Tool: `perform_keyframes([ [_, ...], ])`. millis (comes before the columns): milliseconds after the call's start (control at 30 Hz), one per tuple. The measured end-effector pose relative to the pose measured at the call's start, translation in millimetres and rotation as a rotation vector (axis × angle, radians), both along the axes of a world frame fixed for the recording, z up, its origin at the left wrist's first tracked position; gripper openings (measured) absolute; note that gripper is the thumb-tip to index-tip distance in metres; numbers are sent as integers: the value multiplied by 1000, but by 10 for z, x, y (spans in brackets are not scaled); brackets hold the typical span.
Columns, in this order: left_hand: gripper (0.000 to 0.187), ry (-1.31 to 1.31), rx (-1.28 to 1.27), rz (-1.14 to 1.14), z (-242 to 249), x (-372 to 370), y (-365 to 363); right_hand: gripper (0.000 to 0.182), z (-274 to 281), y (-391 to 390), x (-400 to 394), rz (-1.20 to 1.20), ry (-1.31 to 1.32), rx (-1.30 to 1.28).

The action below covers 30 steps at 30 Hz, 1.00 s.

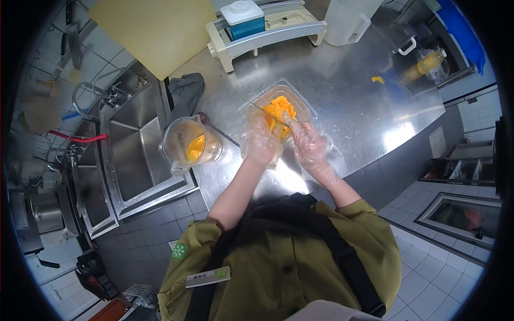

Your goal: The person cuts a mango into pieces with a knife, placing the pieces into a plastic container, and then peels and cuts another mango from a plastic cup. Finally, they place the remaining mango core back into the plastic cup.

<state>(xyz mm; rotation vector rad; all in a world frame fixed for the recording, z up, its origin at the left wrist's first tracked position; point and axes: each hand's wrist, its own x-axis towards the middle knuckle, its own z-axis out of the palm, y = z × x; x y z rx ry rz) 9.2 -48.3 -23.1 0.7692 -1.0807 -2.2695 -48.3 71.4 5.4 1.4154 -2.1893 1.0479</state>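
A clear rectangular container on the steel counter holds a heap of orange fruit pieces. Both hands wear clear plastic gloves. My left hand is at the container's near left side, its fingers closed around something yellowish that is partly hidden. My right hand is at the near right side, fingers pressed together at a thin knife that crosses over the fruit. Just left of the hands stands a clear pitcher with orange peel or fruit inside.
Sinks with taps lie left of the counter. A grey cloth hangs near the sink edge. Behind are a yellow board, a slicer and a white jug. An orange scrap and a bottle are at right.
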Motion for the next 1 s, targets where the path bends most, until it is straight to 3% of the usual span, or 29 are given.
perform_keyframes([
  [67, 23, 28, 149, 73, 28, -15, -1, 53, 53, 18, 0, -19, 66, 7],
  [133, 24, 110, 620, 211, 284, -20, -32, 54, 124, 30, -1, -9, 141, 23],
  [200, 25, -157, -162, -12, -143, 49, -144, 55, 162, 41, -18, 29, 229, 45],
  [267, 26, -231, -414, -129, -241, 73, -161, 54, 207, 44, -17, 38, 228, 100],
  [433, 29, 60, 310, -83, 231, 163, -77, 48, 103, 0, -135, -4, 249, 89],
  [533, 31, -47, 391, -108, 259, 206, -147, 51, -33, -27, -203, -61, 212, 227],
  [600, 31, -22, 334, -125, 411, 221, -114, 60, -57, -30, -229, -177, 152, 471],
  [800, 30, -9, 199, -107, 512, 185, -81, 58, 232, 15, -69, 31, 157, 351],
  [1000, 28, -89, 78, -138, 285, 124, -85, 55, 155, -86, -113, 6, 267, 309],
])
